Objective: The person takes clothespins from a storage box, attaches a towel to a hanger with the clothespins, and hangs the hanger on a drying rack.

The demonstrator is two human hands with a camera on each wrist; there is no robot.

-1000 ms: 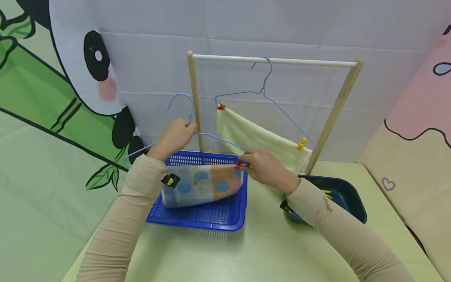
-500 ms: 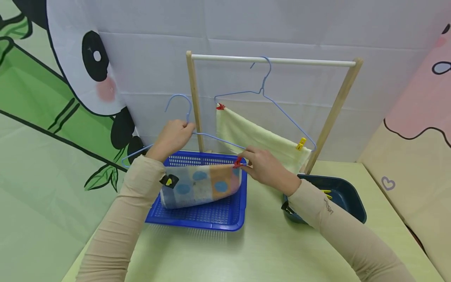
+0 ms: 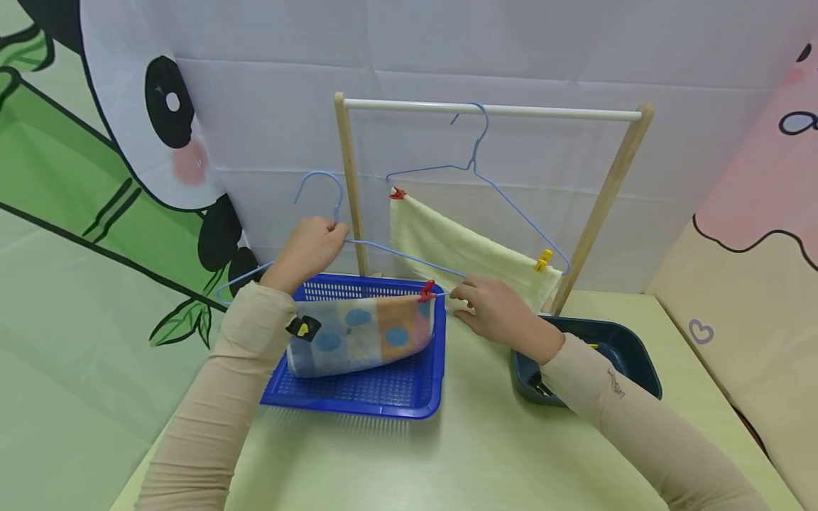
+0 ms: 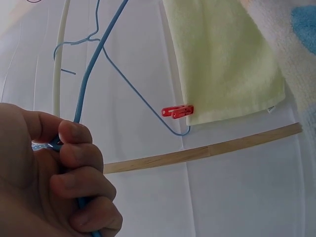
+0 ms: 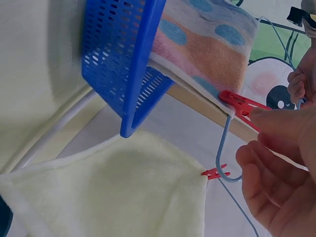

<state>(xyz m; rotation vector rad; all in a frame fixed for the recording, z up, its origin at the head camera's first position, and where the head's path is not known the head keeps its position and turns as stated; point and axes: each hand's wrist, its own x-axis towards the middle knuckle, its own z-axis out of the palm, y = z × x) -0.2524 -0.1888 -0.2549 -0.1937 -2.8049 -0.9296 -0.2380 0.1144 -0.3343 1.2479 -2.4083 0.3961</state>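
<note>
1 hanger (image 4: pixel 84 85) in L hand (image 3: pixel 309 248), red clip (image 3: pixel 427 292) nr R hand (image 3: pixel 498 309).

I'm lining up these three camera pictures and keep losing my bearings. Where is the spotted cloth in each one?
Head: the spotted cloth is below and left of centre, seen against the blue basket.
Left wrist: the spotted cloth is at the upper right, cut off by the edge.
Right wrist: the spotted cloth is at the top, right of centre.
Shared landmark: the pale yellow cloth with a red clip at one corner.
</note>
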